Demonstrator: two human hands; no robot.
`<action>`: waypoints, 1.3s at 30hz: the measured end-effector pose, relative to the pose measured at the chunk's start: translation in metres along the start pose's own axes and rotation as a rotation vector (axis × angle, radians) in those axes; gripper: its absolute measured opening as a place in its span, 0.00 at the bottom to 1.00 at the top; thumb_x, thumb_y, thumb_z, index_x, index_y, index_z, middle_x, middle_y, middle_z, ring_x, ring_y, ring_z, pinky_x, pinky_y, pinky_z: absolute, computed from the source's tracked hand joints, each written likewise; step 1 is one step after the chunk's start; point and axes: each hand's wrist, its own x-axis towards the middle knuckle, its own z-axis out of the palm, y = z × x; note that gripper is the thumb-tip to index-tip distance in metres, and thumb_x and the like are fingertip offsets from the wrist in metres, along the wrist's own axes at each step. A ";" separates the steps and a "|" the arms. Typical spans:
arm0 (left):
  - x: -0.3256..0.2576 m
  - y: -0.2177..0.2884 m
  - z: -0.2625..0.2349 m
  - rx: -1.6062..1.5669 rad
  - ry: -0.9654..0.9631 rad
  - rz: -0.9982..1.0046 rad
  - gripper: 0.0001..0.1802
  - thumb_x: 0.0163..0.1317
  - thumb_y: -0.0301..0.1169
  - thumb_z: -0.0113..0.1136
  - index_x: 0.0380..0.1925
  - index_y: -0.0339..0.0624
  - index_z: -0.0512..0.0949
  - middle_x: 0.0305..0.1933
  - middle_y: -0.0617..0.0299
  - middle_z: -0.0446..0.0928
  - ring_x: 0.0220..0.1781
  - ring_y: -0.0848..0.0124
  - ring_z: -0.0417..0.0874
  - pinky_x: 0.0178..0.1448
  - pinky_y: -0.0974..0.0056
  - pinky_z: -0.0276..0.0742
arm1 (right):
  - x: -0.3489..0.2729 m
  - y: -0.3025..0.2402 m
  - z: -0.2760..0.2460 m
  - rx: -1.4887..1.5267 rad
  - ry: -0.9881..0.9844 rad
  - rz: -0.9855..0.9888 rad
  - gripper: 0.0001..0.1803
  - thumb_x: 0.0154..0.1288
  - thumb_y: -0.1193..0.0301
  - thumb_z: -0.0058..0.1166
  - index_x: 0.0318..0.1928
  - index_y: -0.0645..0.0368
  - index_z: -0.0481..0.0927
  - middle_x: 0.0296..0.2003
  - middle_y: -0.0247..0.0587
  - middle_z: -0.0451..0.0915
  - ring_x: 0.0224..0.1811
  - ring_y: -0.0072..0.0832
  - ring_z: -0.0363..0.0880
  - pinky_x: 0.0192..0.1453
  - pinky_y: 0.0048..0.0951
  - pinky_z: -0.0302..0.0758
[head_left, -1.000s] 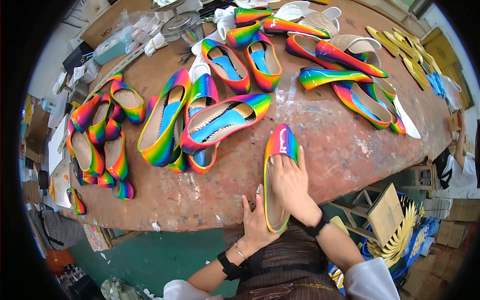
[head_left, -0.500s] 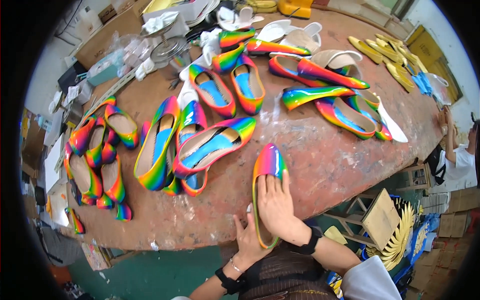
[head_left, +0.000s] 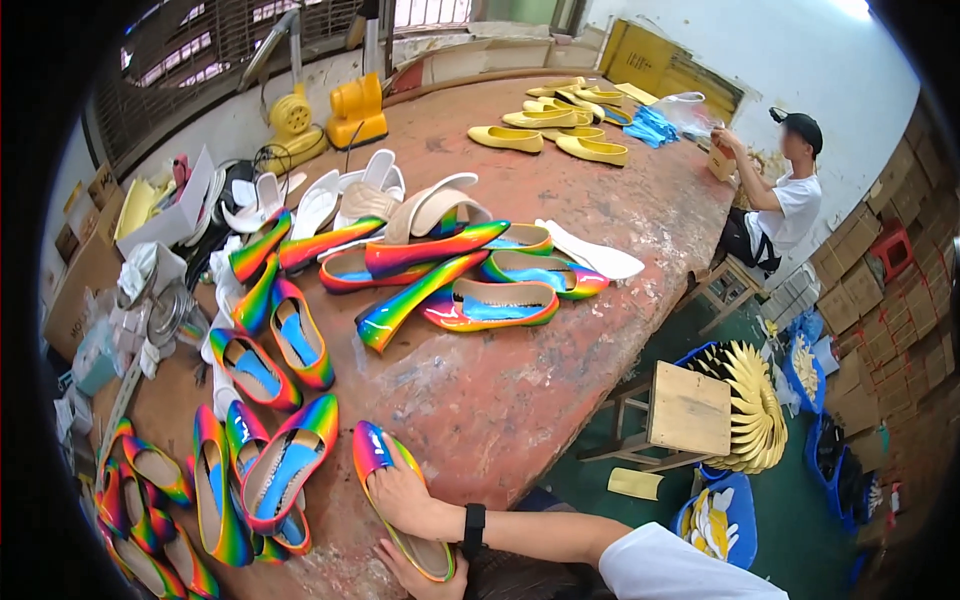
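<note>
A glossy rainbow ballet flat (head_left: 372,450) is between my hands at the near edge of the table. My right hand (head_left: 400,497) reaches into its opening, the fingertips hidden inside toward the toe. My left hand (head_left: 425,578) is closed around the outside near the heel, partly cut off by the lower edge of the view. Just left of it lie more rainbow flats (head_left: 318,415) with bright blue insole linings, some stacked on others. Another group of rainbow flats (head_left: 518,322) lies further back, next to a white insole (head_left: 590,252) and beige shoe parts (head_left: 440,205).
Yellow flats (head_left: 540,138) and blue gloves (head_left: 652,127) are on the far table. A seated person (head_left: 795,190) works there with an item in their hands. Beside the table stand a wooden stool (head_left: 690,405) and a blue bin (head_left: 735,515). Yellow blower-like machines (head_left: 357,110) sit at the back.
My view has swung up and to the right, bringing the seated person and far table fully in. The shoe and both hands appear lower and further left; the hold looks the same.
</note>
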 end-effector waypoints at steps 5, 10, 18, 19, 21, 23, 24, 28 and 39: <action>0.008 -0.034 -0.066 -0.037 0.009 -0.005 0.41 0.44 0.36 0.81 0.55 0.31 0.69 0.47 0.47 0.77 0.52 0.57 0.78 0.57 0.56 0.75 | -0.047 0.073 -0.073 0.694 -0.124 -0.572 0.22 0.70 0.74 0.47 0.62 0.66 0.74 0.58 0.54 0.78 0.64 0.45 0.74 0.76 0.56 0.54; 0.047 -0.081 -0.171 0.074 0.232 -0.046 0.45 0.47 0.36 0.80 0.60 0.30 0.65 0.55 0.45 0.71 0.59 0.53 0.72 0.63 0.53 0.68 | -0.081 0.237 -0.135 0.682 0.442 0.186 0.24 0.59 0.82 0.50 0.57 0.57 0.82 0.45 0.47 0.87 0.44 0.32 0.87 0.50 0.33 0.82; 0.169 -0.119 -0.268 0.229 0.600 -0.014 0.52 0.52 0.38 0.76 0.70 0.30 0.55 0.70 0.41 0.61 0.73 0.47 0.60 0.74 0.46 0.56 | -0.065 0.519 -0.076 0.087 0.480 0.747 0.24 0.63 0.75 0.54 0.60 0.69 0.73 0.57 0.69 0.74 0.57 0.63 0.74 0.59 0.49 0.74; 0.183 -0.117 -0.276 0.255 0.627 -0.010 0.53 0.52 0.38 0.75 0.71 0.29 0.54 0.71 0.40 0.59 0.75 0.46 0.58 0.76 0.45 0.54 | -0.061 0.528 -0.072 0.189 0.454 0.779 0.25 0.64 0.73 0.55 0.61 0.68 0.73 0.54 0.68 0.76 0.56 0.62 0.75 0.60 0.49 0.74; 0.211 -0.089 -0.292 0.308 0.697 0.025 0.55 0.54 0.38 0.74 0.74 0.29 0.52 0.75 0.39 0.57 0.78 0.44 0.55 0.78 0.44 0.51 | -0.056 0.531 -0.063 0.216 0.434 0.762 0.28 0.60 0.67 0.63 0.59 0.64 0.76 0.51 0.64 0.79 0.55 0.59 0.77 0.59 0.49 0.75; 0.254 0.027 -0.198 0.270 0.354 -0.135 0.34 0.63 0.35 0.66 0.63 0.23 0.67 0.62 0.39 0.74 0.59 0.52 0.77 0.65 0.52 0.71 | -0.068 0.523 -0.068 0.161 0.473 0.723 0.28 0.58 0.65 0.66 0.58 0.63 0.78 0.50 0.63 0.80 0.54 0.57 0.78 0.58 0.48 0.75; 0.253 0.061 -0.145 0.007 0.191 -0.260 0.36 0.60 0.32 0.68 0.66 0.28 0.66 0.67 0.42 0.69 0.67 0.53 0.70 0.71 0.52 0.63 | -0.060 0.508 -0.073 0.130 0.414 0.778 0.26 0.57 0.65 0.67 0.55 0.62 0.80 0.50 0.61 0.81 0.53 0.55 0.79 0.58 0.46 0.76; 0.292 0.118 0.031 0.005 -0.350 0.525 0.29 0.52 0.29 0.70 0.57 0.43 0.77 0.71 0.39 0.64 0.74 0.45 0.63 0.76 0.45 0.57 | -0.075 0.496 -0.066 0.170 0.451 0.796 0.20 0.57 0.66 0.67 0.49 0.62 0.84 0.48 0.57 0.82 0.50 0.50 0.82 0.54 0.42 0.77; 0.314 0.080 0.035 0.151 -0.303 0.235 0.19 0.59 0.23 0.54 0.50 0.51 0.80 0.50 0.48 0.80 0.52 0.53 0.82 0.56 0.53 0.75 | -0.146 0.471 -0.117 0.873 0.723 0.710 0.07 0.69 0.74 0.57 0.36 0.67 0.81 0.29 0.30 0.80 0.30 0.17 0.73 0.35 0.24 0.70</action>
